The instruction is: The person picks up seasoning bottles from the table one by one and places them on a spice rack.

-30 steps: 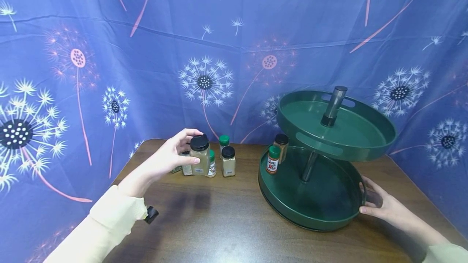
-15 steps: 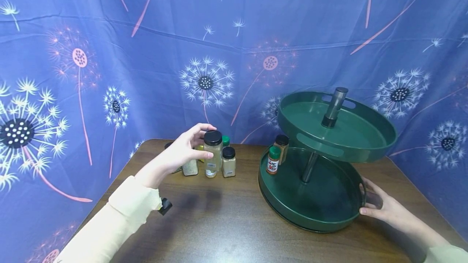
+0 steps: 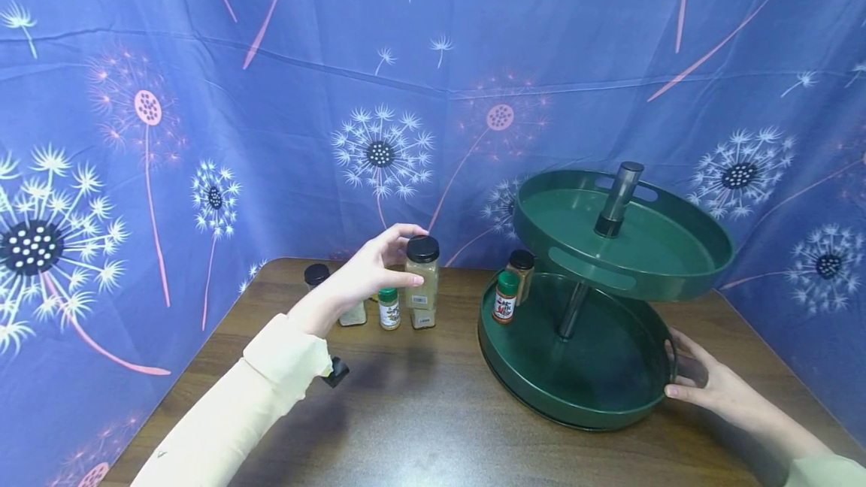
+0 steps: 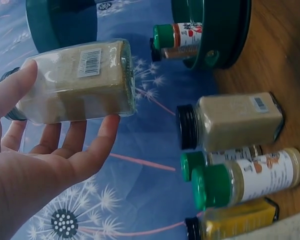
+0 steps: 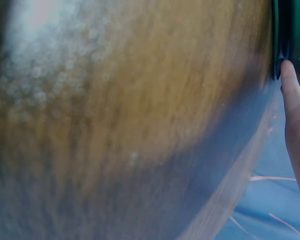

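Note:
My left hand (image 3: 368, 270) holds a glass spice jar (image 3: 422, 280) of beige powder, black-lidded, up off the table between thumb and fingers. In the left wrist view the same jar (image 4: 82, 82) shows a barcode label. Behind and below it stands another black-lidded spice jar (image 3: 424, 319), partly hidden. At the right, my right hand (image 3: 710, 382) grips the rim of the lower tray (image 3: 575, 415) of a green two-tier stand, thumb outside and some fingers hidden through the handle slot. A green-capped red spice bottle (image 3: 504, 297) and a black-lidded brown jar (image 3: 522, 273) stand in that tray.
Left of the held jar stand a green-capped bottle (image 3: 389, 310), a pale jar (image 3: 353, 314) and a black-lidded jar (image 3: 316, 275). A yellow jar (image 4: 242, 218) shows in the left wrist view. The upper tray (image 3: 622, 276) overhangs the lower one; patterned cloth (image 3: 433, 96) hangs behind.
My left hand has carried the held jar to the right, past the green-capped bottle and in front of another jar. My right hand and the stand have stayed put.

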Tool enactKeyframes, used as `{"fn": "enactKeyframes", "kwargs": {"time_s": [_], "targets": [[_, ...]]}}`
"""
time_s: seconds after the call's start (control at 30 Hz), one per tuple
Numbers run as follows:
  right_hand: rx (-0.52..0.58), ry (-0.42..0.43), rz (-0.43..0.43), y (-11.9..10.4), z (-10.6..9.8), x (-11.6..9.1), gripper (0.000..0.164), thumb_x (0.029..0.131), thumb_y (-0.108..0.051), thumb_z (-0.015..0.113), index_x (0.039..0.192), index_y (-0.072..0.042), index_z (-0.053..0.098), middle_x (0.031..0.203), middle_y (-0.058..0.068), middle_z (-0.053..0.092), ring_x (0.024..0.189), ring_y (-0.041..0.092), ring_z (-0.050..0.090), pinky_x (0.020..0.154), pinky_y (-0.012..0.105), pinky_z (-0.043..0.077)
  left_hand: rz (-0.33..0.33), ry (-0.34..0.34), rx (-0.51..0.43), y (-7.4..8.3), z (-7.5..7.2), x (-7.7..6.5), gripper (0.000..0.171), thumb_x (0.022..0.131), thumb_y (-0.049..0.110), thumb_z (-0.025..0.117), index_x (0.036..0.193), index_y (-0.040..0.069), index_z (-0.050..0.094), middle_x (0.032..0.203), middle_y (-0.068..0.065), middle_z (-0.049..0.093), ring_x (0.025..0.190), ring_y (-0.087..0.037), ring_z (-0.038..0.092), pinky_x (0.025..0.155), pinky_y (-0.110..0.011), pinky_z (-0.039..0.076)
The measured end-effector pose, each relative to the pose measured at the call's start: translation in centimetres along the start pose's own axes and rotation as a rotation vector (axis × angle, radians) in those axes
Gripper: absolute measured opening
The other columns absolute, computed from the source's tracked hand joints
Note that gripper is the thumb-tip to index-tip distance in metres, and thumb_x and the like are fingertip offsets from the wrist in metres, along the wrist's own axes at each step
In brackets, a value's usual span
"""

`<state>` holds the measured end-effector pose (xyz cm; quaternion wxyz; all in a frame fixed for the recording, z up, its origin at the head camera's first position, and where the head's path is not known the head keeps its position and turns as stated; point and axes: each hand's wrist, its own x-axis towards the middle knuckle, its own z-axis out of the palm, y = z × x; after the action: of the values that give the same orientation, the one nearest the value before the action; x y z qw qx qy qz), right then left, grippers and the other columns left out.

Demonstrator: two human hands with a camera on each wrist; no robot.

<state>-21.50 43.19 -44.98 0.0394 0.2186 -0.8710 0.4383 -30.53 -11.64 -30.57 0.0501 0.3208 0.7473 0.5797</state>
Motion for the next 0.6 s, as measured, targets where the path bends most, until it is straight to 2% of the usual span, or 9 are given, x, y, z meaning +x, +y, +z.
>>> {"fn": "enactKeyframes", "kwargs": {"time_s": [0.23, 0.33, 0.5, 0.6], "targets": [[0.004, 0.013, -0.035, -0.1, 0.2, 0.1, 0.086, 0.081, 0.012, 0.063, 0.148, 0.006, 0.009, 0.133, -0.031, 0.032, 0.116, -0.021, 0.035, 0.079, 0.01, 0.047, -0.057, -0.021, -0.016, -0.2, 1.2, 1.1, 0.062, 0.08, 0.006, 0.074, 0.133, 0.025, 0.047, 0.128, -0.004, 0.05, 0.112, -0.023, 0.054, 0.079, -0.037, 0.051], [-0.006, 0.013, -0.027, -0.2, 0.1, 0.0, 0.086, 0.081, 0.011, 0.063, 0.148, 0.004, 0.009, 0.133, -0.031, 0.031, 0.116, -0.022, 0.035, 0.079, 0.011, 0.047, -0.076, -0.036, -0.033, -0.2, 1.9, 1.6, 0.062, 0.082, 0.005, 0.072, 0.134, 0.023, 0.046, 0.132, -0.004, 0.045, 0.114, -0.024, 0.05, 0.077, -0.035, 0.05], [-0.036, 0.016, 0.021, -0.2, 0.0, 0.0, 0.086, 0.083, 0.007, 0.064, 0.149, 0.002, 0.009, 0.13, -0.032, 0.029, 0.113, -0.024, 0.034, 0.077, 0.011, 0.047, -0.073, -0.057, -0.048, -0.3, 3.3, 2.4, 0.063, 0.082, 0.002, 0.071, 0.137, 0.019, 0.044, 0.126, -0.008, 0.046, 0.101, -0.024, 0.051, 0.069, -0.031, 0.047], [-0.046, 0.024, 0.02, -0.1, 0.0, 0.0, 0.086, 0.082, 0.007, 0.064, 0.149, 0.003, 0.009, 0.129, -0.033, 0.029, 0.113, -0.024, 0.034, 0.077, 0.011, 0.047, -0.063, -0.062, -0.033, -0.7, 4.1, 2.9, 0.064, 0.081, 0.004, 0.073, 0.135, 0.022, 0.046, 0.124, -0.006, 0.047, 0.098, -0.021, 0.051, 0.069, -0.03, 0.046]]}}
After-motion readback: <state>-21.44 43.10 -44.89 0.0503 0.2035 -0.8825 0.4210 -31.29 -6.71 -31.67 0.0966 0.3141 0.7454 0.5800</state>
